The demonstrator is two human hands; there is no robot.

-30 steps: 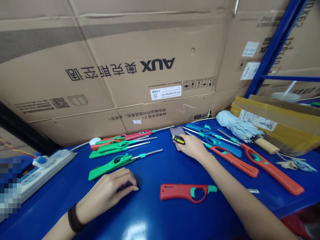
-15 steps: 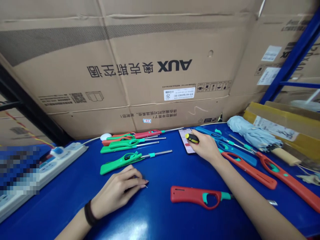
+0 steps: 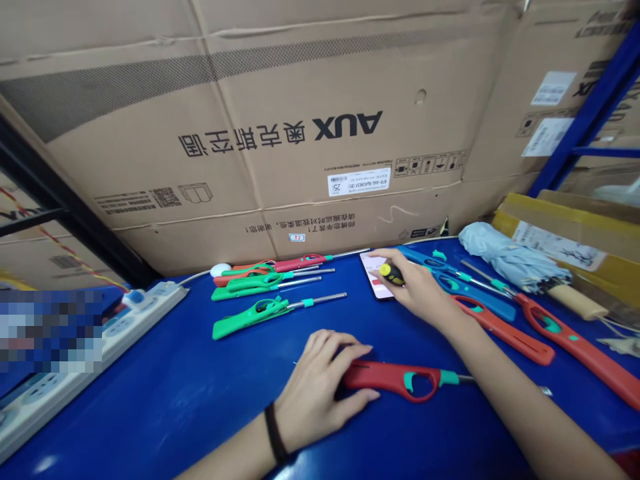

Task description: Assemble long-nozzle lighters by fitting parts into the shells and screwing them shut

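My left hand is around the handle end of a red gas lighter, thumb on the near side and fingers on the far side, spread apart. Whether they touch the handle I cannot tell. The lighter lies flat, its metal tube passing under my right forearm. In my right hand is a screwdriver with a black and yellow handle. The same hand's fingers are over the lit screen of a phone at the back of the table.
Several green and red lighters lie at the back left, blue and red ones to the right. A white power strip runs along the left. A folded light-blue umbrella and an open carton are right. Cardboard walls the back.
My left hand has moved right, from the bare table to the red lighter's handle, and its fingers have spread from a pinch. My right hand stays at the phone with the screwdriver.
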